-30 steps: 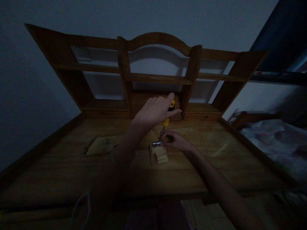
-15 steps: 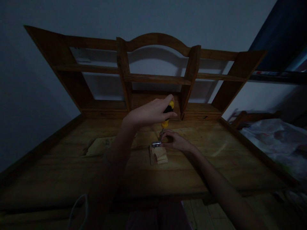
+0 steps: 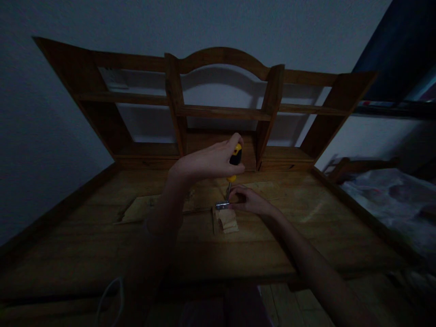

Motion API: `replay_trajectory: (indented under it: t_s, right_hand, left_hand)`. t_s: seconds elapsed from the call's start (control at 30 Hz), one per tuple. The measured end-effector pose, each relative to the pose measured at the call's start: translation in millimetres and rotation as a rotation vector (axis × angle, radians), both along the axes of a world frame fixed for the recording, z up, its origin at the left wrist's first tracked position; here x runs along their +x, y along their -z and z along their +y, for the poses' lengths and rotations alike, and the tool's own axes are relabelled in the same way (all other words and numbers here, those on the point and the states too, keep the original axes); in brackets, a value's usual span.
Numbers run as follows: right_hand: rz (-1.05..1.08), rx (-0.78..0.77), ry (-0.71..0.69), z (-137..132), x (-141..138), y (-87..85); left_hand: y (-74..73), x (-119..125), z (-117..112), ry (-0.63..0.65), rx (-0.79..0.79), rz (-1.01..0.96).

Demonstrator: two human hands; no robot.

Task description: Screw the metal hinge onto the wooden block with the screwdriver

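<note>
My left hand [image 3: 207, 161] is wrapped round the yellow and black handle of a screwdriver [image 3: 234, 159], which stands nearly upright. Its shaft points down onto a small metal bracket [image 3: 222, 205] on top of a small pale wooden block [image 3: 225, 220]. My right hand [image 3: 248, 200] rests beside the bracket, with its fingers curled and pressed against the bracket and the block's far end. The light is dim and the screwdriver tip is hard to make out.
The block lies on a wooden desk [image 3: 102, 240] with a raised edge. A flat pale board [image 3: 150, 206] lies behind the block. A wooden shelf unit [image 3: 221, 109] stands at the back. A white cable [image 3: 109, 295] loops at the front left. Bedding [image 3: 391, 200] shows at right.
My left hand's fingers, spread over the handle a second ago, have closed round it and the wrist has turned. The right hand and the block have stayed put.
</note>
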State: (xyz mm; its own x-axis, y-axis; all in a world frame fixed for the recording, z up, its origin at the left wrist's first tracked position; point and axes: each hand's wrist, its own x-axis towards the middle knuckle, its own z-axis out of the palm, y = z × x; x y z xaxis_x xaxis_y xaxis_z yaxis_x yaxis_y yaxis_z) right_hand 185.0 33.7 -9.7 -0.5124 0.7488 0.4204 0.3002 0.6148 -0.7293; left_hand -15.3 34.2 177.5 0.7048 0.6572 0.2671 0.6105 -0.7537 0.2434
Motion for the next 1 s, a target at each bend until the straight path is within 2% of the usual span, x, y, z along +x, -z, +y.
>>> replay_trajectory:
  t_s: [0.07,0.17,0.43,0.8,1.0]
  right_hand:
    - [0.0,-0.006,0.0,0.2,0.1,0.5]
    - [-0.008,-0.014,0.014,0.9,0.2,1.8]
    - [0.0,-0.018,0.02,1.6,0.3,4.6]
    - [-0.036,-0.036,0.044,-0.8,-1.4,-1.6]
    - [0.026,-0.027,0.044,2.1,-5.0,3.8]
  left_hand:
    - [-0.1,-1.0,1.9,0.051,-0.041,0.015]
    - [0.0,0.2,3.6,0.076,-0.014,0.023]
    - [0.8,6.2,2.8,-0.051,0.139,0.051]
    - [-1.6,0.9,1.5,-0.078,0.135,-0.061]
    - [-5.8,-3.9,-0.5,-0.086,0.102,-0.111]
